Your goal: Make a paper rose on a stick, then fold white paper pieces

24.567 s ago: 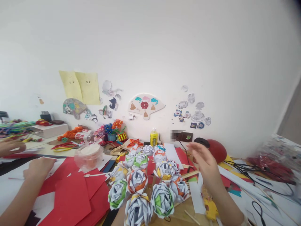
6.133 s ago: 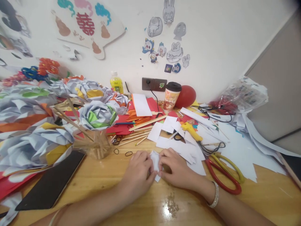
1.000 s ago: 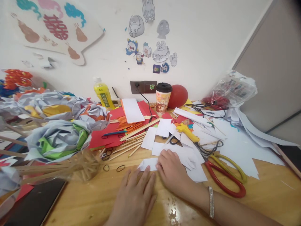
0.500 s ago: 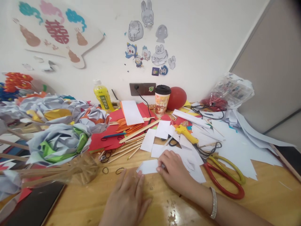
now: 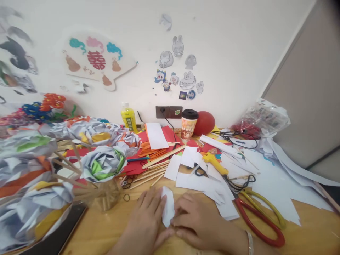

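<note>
White wall (image 5: 228,53) stretches behind the work, with a fan-shaped board (image 5: 91,72) and small character stickers (image 5: 188,80) well beyond the hands; a wooden table (image 5: 92,230) runs beneath both hands.

The folded white paper (image 5: 168,209) sits flat on the wood between the two hands, its long side pointing away from the person; the left hand (image 5: 145,219) lies against its left edge, the right hand (image 5: 200,219) is at its lower right edge.

The left hand is palm down and mostly unfurled, fingers reaching forward, index along the paper, thumb stretched toward the right hand; it grasps nothing that I can see. The right hand is half curled, knuckles up, fingertips and thumb drawn in by the paper; whether it pinches the edge I can't tell; a bracelet (image 5: 250,242) circles that wrist.

Just ahead of the hands are loose white sheets (image 5: 195,180) and thin wooden sticks (image 5: 151,174); a yellow glue gun (image 5: 216,164) lies ahead of the right hand, and large red and yellow scissors handles (image 5: 280,240) rest to its right; paper flowers (image 5: 103,163) crowd the left hand's far side.
</note>
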`<act>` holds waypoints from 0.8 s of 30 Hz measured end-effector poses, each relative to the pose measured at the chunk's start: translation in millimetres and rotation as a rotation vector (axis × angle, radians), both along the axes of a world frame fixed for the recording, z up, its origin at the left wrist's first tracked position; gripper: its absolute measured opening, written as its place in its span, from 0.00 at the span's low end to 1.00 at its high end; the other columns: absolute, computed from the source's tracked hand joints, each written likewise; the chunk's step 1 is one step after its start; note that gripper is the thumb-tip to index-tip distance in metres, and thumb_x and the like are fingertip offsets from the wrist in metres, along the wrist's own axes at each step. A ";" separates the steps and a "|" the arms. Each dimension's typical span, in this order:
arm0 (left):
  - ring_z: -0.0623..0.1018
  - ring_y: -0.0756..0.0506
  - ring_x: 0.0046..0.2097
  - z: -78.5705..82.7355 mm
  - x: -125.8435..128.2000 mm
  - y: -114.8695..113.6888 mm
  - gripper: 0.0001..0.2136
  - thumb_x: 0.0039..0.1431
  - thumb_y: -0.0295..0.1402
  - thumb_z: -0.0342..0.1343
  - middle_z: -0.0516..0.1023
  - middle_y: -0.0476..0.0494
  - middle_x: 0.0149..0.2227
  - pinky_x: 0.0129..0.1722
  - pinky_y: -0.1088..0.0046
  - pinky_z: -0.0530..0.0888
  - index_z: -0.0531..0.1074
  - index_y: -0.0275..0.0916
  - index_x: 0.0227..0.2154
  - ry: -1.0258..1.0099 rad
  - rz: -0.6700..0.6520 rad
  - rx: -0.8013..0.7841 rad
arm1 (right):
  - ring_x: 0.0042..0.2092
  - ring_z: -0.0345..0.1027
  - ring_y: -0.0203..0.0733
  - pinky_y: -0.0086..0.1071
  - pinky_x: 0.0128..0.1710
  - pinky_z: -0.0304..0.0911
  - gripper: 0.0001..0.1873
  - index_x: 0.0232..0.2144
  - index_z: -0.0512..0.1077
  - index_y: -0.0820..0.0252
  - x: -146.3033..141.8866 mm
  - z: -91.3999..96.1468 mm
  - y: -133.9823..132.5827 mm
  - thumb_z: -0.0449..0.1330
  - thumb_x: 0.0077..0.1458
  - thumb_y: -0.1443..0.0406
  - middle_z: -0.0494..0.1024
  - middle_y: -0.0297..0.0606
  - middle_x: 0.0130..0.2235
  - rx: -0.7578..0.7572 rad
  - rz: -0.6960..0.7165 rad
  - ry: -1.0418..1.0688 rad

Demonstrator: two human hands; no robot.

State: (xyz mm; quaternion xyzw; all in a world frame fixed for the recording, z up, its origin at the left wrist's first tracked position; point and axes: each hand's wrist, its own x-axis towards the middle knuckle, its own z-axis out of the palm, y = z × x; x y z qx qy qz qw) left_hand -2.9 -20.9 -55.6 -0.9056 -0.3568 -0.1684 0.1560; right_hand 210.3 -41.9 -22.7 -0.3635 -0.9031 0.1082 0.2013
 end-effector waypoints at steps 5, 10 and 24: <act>0.68 0.37 0.54 0.9 1.5 4.2 0.26 0.50 0.42 0.58 0.69 0.35 0.54 0.51 0.59 0.68 0.66 0.37 0.52 0.024 -0.139 -0.114 | 0.46 0.62 0.41 0.36 0.46 0.60 0.20 0.46 0.68 0.56 6.7 -2.2 9.4 0.48 0.53 0.75 0.73 0.40 0.46 0.009 -0.153 0.147; 0.71 0.42 0.53 25.3 1.3 1.5 0.23 0.57 0.36 0.53 0.72 0.38 0.52 0.51 0.67 0.70 0.61 0.35 0.55 0.085 -0.280 -0.194 | 0.47 0.64 0.44 0.48 0.54 0.52 0.19 0.45 0.69 0.54 15.1 -7.3 18.2 0.51 0.54 0.74 0.76 0.37 0.44 0.130 -0.117 0.059; 0.68 0.48 0.56 46.8 0.1 7.0 0.18 0.64 0.25 0.39 0.68 0.44 0.56 0.59 0.67 0.60 0.60 0.41 0.55 -0.067 -0.421 -0.556 | 0.37 0.63 0.39 0.41 0.46 0.55 0.09 0.32 0.68 0.58 12.2 -23.8 25.3 0.50 0.58 0.72 0.75 0.34 0.33 0.300 0.041 0.107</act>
